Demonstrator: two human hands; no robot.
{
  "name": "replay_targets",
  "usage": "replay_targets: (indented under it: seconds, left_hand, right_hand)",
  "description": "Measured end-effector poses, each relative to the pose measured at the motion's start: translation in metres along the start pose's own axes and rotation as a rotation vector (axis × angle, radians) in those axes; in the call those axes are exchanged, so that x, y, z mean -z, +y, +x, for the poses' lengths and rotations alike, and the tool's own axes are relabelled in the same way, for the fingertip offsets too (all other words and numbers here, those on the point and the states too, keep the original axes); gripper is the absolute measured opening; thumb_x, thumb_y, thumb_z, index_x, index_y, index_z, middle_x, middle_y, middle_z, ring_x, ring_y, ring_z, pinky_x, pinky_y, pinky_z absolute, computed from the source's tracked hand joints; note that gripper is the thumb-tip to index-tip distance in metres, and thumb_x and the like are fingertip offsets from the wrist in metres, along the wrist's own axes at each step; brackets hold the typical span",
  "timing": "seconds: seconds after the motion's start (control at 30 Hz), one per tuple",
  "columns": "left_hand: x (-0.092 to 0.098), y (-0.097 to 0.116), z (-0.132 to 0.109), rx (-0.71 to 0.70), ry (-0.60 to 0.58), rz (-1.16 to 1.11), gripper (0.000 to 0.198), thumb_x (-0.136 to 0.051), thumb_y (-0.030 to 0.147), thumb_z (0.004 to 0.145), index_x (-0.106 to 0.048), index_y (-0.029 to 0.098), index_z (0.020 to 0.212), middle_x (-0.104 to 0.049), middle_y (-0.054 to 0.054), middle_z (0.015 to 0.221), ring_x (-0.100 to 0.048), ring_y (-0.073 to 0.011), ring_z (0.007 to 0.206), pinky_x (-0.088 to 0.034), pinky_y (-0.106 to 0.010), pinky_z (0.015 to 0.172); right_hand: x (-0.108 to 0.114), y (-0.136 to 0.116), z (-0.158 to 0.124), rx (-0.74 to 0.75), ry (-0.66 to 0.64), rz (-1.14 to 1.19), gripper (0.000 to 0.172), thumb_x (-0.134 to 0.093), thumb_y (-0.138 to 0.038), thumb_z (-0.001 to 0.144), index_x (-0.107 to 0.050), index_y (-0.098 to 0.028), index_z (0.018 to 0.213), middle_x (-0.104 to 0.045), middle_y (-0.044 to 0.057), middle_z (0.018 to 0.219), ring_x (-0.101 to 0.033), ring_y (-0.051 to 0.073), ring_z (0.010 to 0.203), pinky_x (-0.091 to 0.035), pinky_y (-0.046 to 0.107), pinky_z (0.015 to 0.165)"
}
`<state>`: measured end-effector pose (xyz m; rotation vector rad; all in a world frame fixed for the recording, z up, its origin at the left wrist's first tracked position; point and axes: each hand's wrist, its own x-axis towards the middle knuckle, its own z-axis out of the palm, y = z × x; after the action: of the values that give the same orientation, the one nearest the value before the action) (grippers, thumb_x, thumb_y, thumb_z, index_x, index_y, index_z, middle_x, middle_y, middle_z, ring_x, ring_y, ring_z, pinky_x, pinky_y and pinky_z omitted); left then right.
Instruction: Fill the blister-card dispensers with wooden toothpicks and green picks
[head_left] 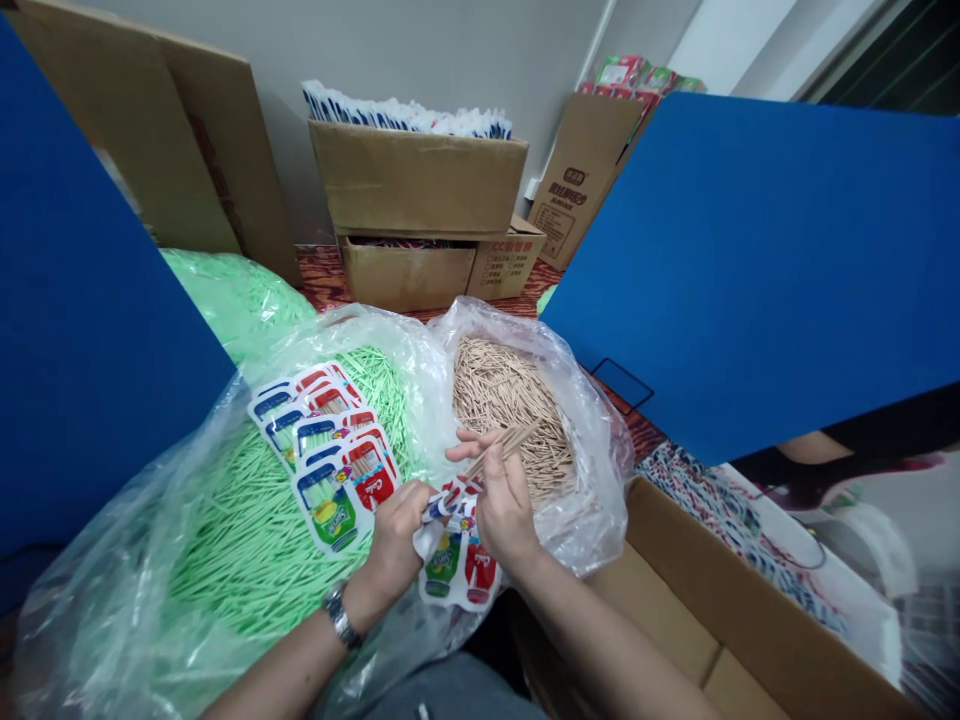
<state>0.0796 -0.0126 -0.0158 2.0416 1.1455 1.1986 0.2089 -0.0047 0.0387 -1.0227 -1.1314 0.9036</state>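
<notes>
Low in the centre of the frame, my left hand point(397, 545) pinches the top edge of a small printed pouch point(454, 572), which hangs down between my two wrists. Touching that same top edge, my right hand point(504, 505) is clamped on a thin bundle of tan sticks point(504, 445); their lower ends meet the pouch's mouth and their upper ends point toward the upper right. Just behind this hand, an open clear bag point(596, 430) holds a heap of loose sticks point(499, 390) of the same colour. Left of centre, a mass of green sticks point(240, 560) fills a larger plastic bag, and a fan of pouches point(330, 450) lies on top of them. A wristwatch point(339, 612) sits on my left wrist. Cardboard boxes point(416, 180) stand stacked at the top centre.
</notes>
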Motion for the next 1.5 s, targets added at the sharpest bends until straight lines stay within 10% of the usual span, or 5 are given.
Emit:
replay_targets:
  seconds: [0.5, 0.93, 1.3, 1.5]
  left_hand:
    - [-0.003, -0.006, -0.003, 0.009, 0.014, 0.007, 0.021, -0.050, 0.018, 0.088, -0.048, 0.018, 0.068, -0.049, 0.000, 0.066, -0.049, -0.0147, 0.061, -0.036, -0.025, 0.057]
    - [0.003, -0.003, 0.003, -0.162, 0.051, 0.098, 0.018, -0.047, 0.018, 0.089, -0.053, 0.016, 0.073, -0.052, -0.003, 0.065, -0.050, -0.0171, 0.062, -0.038, -0.027, 0.057]
    - [0.010, 0.001, 0.010, 0.064, -0.060, -0.067, 0.016, -0.060, 0.020, 0.083, -0.052, 0.017, 0.069, -0.052, 0.001, 0.065, -0.050, -0.0136, 0.060, -0.038, -0.024, 0.056]
    - [0.011, 0.003, 0.010, 0.211, -0.065, -0.281, 0.018, -0.065, 0.021, 0.079, -0.053, 0.016, 0.068, -0.053, 0.002, 0.065, -0.049, -0.0119, 0.060, -0.039, -0.022, 0.055]
  right_hand:
    - [0.005, 0.002, 0.000, 0.140, -0.048, -0.129, 0.019, -0.033, -0.035, 0.099, -0.048, -0.023, 0.099, -0.067, 0.003, 0.093, -0.051, 0.018, 0.117, -0.034, 0.043, 0.102]
    - [0.003, 0.008, -0.007, -0.050, -0.039, -0.140, 0.029, -0.030, -0.040, 0.099, -0.054, -0.023, 0.098, -0.067, 0.004, 0.103, -0.044, 0.019, 0.126, -0.032, 0.042, 0.105]
    - [0.036, 0.000, 0.010, 0.093, -0.310, -0.199, 0.051, -0.035, -0.047, 0.096, -0.025, -0.026, 0.141, -0.049, 0.012, 0.132, -0.056, 0.023, 0.113, -0.052, 0.042, 0.088]
    - [0.036, -0.002, 0.015, 0.345, -0.592, -0.640, 0.042, -0.039, -0.028, 0.096, -0.041, -0.023, 0.138, -0.046, 0.011, 0.138, -0.043, 0.022, 0.128, -0.039, 0.040, 0.106]
